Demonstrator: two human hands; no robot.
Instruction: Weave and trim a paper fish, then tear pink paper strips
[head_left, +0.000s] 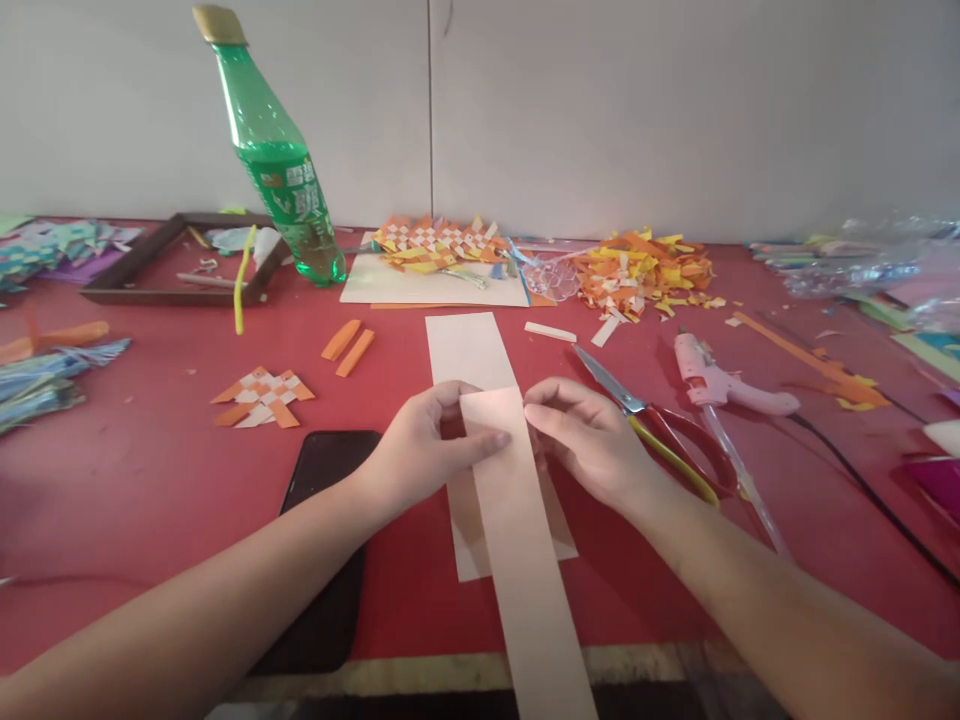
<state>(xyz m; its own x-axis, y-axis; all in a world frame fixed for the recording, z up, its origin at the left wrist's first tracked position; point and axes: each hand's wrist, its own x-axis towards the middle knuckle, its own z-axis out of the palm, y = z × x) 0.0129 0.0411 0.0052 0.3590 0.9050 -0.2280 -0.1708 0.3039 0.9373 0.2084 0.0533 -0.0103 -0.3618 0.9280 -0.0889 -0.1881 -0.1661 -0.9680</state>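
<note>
A long pale paper strip (517, 520) is raised in front of me, its lower end hanging past the table's near edge. My left hand (442, 435) pinches it near the top, thumb across the front face. My right hand (581, 425) is closed at the strip's upper right edge, thumb and forefinger together there. Beneath, another pale paper piece (469, 345) lies flat on the red table (420, 610), partly covered by the strip and my hands. Red-and-yellow-handled scissors (637, 410) lie just beyond my right hand. A black phone (322, 590) rests under my left forearm.
A green bottle (277, 170) stands beside a dark frame (135, 290) at the back left. A woven paper piece (262, 398) and two orange strips (349, 347) lie left. A pink glue gun (727, 385) with a cord is right, before a heap of paper scraps (645, 270).
</note>
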